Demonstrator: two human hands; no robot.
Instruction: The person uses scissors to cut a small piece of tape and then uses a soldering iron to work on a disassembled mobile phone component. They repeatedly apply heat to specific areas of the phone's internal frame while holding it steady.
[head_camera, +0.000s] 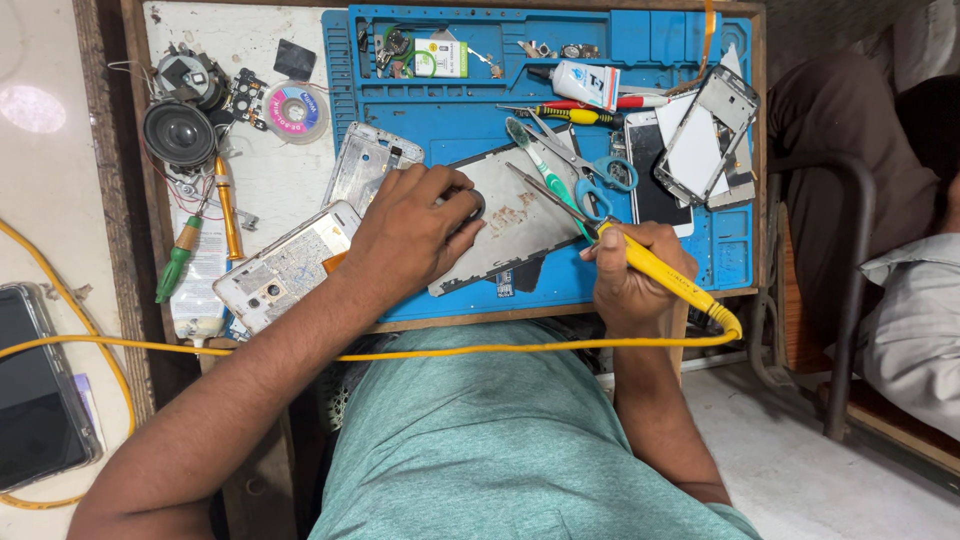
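My left hand (410, 235) presses down on a grey phone back panel (520, 215) lying on the blue work mat (470, 110). My right hand (635, 275) grips a yellow soldering iron (655, 268) like a pen. Its metal tip reaches up and left over the panel's surface. The iron's yellow cord (450, 351) loops across my green shirt and off to the left. Blue-handled scissors (590, 170) and a green toothbrush (540, 165) lie just beyond the panel.
Opened phone bodies (285, 265) (370, 165) lie left of my hand; phone frames (705, 130) sit at right. A speaker (180, 132), solder spool (296, 110), screwdrivers (228, 210), glue tube (585, 82) crowd the bench. A dark phone (35, 385) rests far left. Another person sits at right.
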